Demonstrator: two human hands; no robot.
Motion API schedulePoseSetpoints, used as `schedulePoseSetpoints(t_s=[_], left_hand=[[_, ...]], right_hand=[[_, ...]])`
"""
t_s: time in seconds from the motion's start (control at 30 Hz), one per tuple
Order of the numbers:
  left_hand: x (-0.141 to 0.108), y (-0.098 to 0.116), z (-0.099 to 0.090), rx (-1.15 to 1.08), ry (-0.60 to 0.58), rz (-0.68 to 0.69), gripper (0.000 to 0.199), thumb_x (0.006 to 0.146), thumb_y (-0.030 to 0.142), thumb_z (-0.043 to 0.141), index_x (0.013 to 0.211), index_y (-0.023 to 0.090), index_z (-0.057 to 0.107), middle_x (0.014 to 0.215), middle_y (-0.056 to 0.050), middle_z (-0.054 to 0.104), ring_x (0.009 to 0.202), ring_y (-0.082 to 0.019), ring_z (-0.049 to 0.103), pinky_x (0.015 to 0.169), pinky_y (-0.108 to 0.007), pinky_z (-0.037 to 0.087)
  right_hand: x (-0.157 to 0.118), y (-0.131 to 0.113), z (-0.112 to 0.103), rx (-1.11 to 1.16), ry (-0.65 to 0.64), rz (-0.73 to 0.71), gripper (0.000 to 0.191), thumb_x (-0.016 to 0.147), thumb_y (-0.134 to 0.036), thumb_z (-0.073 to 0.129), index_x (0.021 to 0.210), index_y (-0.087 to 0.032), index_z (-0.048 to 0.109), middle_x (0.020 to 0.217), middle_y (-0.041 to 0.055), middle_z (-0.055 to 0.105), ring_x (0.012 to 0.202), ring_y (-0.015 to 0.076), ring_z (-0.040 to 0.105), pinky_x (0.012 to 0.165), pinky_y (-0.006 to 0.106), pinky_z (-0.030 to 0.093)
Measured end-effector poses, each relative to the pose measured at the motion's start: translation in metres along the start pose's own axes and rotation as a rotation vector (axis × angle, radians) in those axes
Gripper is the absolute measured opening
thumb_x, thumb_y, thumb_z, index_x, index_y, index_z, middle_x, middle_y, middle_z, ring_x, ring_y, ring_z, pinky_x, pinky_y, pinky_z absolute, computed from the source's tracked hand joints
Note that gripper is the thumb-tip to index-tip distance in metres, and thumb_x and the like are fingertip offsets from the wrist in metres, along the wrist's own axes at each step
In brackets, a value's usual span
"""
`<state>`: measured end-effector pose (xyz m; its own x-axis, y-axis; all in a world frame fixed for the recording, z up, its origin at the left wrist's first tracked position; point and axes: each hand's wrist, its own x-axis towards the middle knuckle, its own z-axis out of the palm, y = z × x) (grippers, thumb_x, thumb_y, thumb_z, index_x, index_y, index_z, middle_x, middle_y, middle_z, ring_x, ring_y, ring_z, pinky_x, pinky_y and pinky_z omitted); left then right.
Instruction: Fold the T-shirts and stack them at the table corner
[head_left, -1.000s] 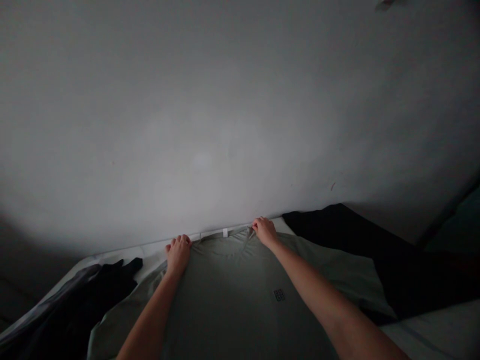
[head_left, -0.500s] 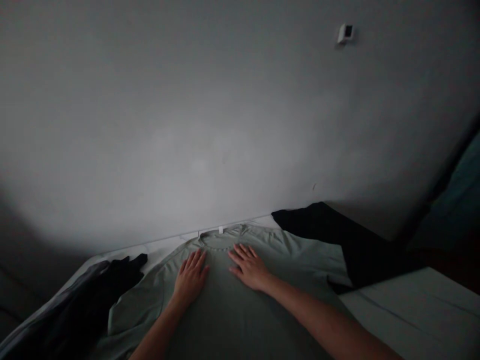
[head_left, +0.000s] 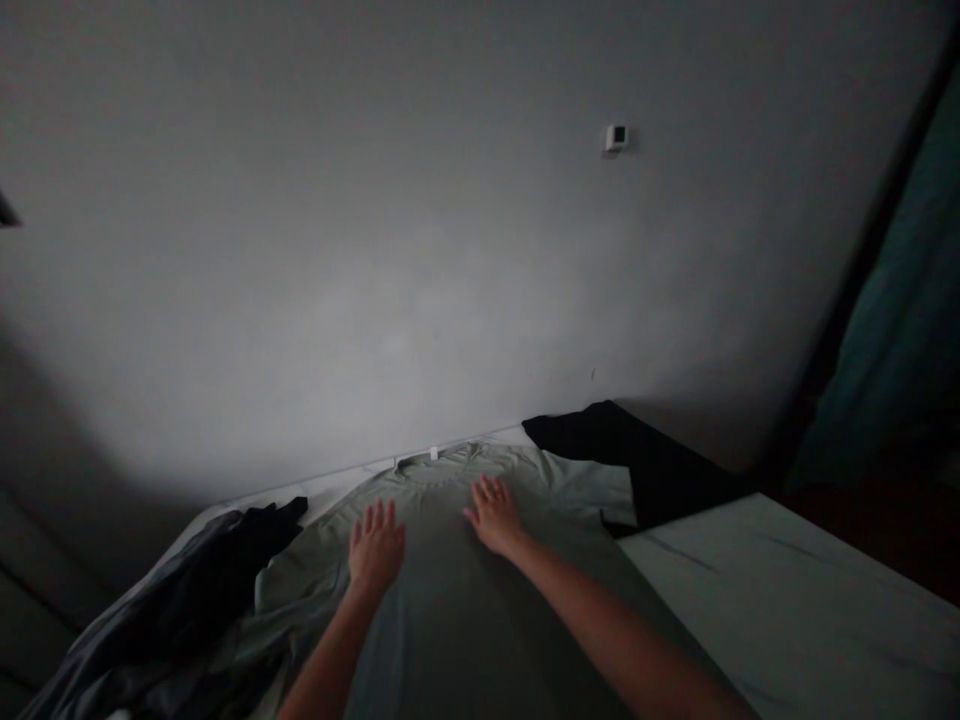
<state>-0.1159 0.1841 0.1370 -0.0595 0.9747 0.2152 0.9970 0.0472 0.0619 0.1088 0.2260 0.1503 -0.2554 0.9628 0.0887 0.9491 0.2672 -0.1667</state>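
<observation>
A grey-green T-shirt (head_left: 450, 600) lies spread out, its collar toward the wall and a small white label at the neckline. My left hand (head_left: 377, 548) is over the left chest of the shirt, fingers extended and palm down. On the other side, my right hand (head_left: 495, 515) rests palm down below the collar on the right, its fingers slightly spread. Neither hand grips the fabric. Whether the left palm touches the cloth I cannot tell. The forearms hide part of the shirt's body, and its lower end runs out of view.
Dark clothes (head_left: 202, 570) lie bunched at the left. A black garment (head_left: 660, 470) sits beyond the right sleeve. The white, marble-patterned table (head_left: 795, 590) meets a grey wall (head_left: 420, 250) bearing a small white device (head_left: 616, 138). A teal curtain (head_left: 892, 320) hangs at the far right.
Both hands have moved slightly apart and away from the collar. The view has shifted, showing more of the curtain and the table at right. The shirt stays spread out.
</observation>
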Motion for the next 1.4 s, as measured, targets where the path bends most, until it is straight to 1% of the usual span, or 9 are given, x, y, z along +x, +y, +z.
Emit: schedulePoseSetpoints(t_s=[0.1,0.2,0.57,0.7,0.87,1.0,1.1,1.2,1.4], left_hand=[[-0.028,0.049,0.008,-0.079,-0.012,0.155,0.053,0.094,0.022,0.028,0.145,0.014,0.041,0.151,-0.013,0.040,0.140,-0.030,0.037,0.112,-0.048,0.039],[-0.054,0.054,0.012,-0.103,-0.033,0.212,0.052,0.095,0.025,0.028,0.144,0.017,0.042,0.152,-0.011,0.040,0.141,-0.028,0.035,0.114,-0.047,0.038],[-0.144,-0.085,0.017,-0.030,-0.006,0.204,0.055,0.096,0.042,0.024,0.148,0.025,0.033,0.157,-0.003,0.031,0.146,-0.023,0.027,0.116,-0.045,0.032],[-0.183,-0.105,0.003,0.048,-0.029,0.146,0.057,0.095,0.041,0.024,0.147,0.021,0.036,0.156,-0.007,0.033,0.143,-0.027,0.033,0.113,-0.049,0.035],[-0.206,-0.044,-0.032,0.171,-0.112,0.022,0.056,0.092,0.041,0.035,0.138,0.014,0.050,0.147,-0.017,0.045,0.139,-0.035,0.038,0.114,-0.060,0.027],[-0.211,0.038,-0.035,-0.010,-0.076,0.186,0.052,0.095,0.031,0.030,0.144,0.020,0.041,0.152,-0.011,0.040,0.140,-0.029,0.038,0.113,-0.052,0.035],[-0.220,0.068,-0.024,-0.068,-0.053,0.256,0.051,0.095,0.027,0.027,0.144,0.020,0.041,0.152,-0.008,0.039,0.141,-0.028,0.036,0.112,-0.050,0.037],[-0.239,0.059,-0.019,-0.073,-0.012,0.237,0.052,0.096,0.037,0.033,0.147,0.028,0.035,0.155,-0.005,0.034,0.143,-0.028,0.033,0.113,-0.052,0.035],[-0.285,-0.012,-0.018,-0.052,-0.045,0.209,0.057,0.093,0.042,0.036,0.148,0.042,0.019,0.159,0.005,0.024,0.145,-0.026,0.028,0.112,-0.052,0.036]], right_hand=[[-0.027,-0.047,0.021,0.107,-0.075,-0.173,0.055,0.099,-0.031,0.030,0.150,-0.013,0.032,0.158,0.0117,0.024,0.146,0.0259,0.020,0.118,0.047,0.019],[-0.054,-0.052,0.025,0.119,-0.050,-0.211,0.053,0.100,-0.032,0.029,0.150,-0.017,0.034,0.158,0.0084,0.026,0.146,0.0237,0.019,0.119,0.047,0.016],[-0.134,0.096,-0.014,-0.106,0.029,0.010,0.065,0.097,-0.054,0.027,0.150,-0.016,0.035,0.157,0.0113,0.027,0.145,0.0281,0.023,0.118,0.049,0.019],[-0.156,0.124,-0.021,-0.162,0.049,0.063,0.070,0.097,-0.056,0.023,0.148,-0.010,0.037,0.156,0.0160,0.028,0.145,0.0299,0.024,0.118,0.050,0.017],[-0.181,0.057,-0.027,-0.134,-0.027,0.140,0.068,0.096,-0.051,0.033,0.147,-0.006,0.038,0.155,0.0210,0.026,0.144,0.0408,0.019,0.115,0.061,0.011],[-0.207,-0.039,-0.017,0.079,-0.086,-0.143,0.056,0.099,-0.038,0.031,0.150,-0.016,0.034,0.158,0.0114,0.024,0.146,0.0298,0.018,0.118,0.055,0.014],[-0.228,-0.075,-0.009,0.177,-0.102,-0.182,0.053,0.100,-0.030,0.026,0.151,-0.017,0.031,0.158,0.0087,0.023,0.147,0.0242,0.018,0.120,0.050,0.015],[-0.249,-0.065,-0.011,0.173,-0.071,-0.124,0.056,0.100,-0.044,0.031,0.151,-0.021,0.032,0.159,0.0073,0.019,0.147,0.0270,0.017,0.120,0.051,0.014],[-0.291,0.019,-0.024,0.017,0.004,0.012,0.062,0.097,-0.059,0.029,0.151,-0.029,0.031,0.159,0.0034,0.021,0.146,0.0282,0.021,0.118,0.054,0.017]])
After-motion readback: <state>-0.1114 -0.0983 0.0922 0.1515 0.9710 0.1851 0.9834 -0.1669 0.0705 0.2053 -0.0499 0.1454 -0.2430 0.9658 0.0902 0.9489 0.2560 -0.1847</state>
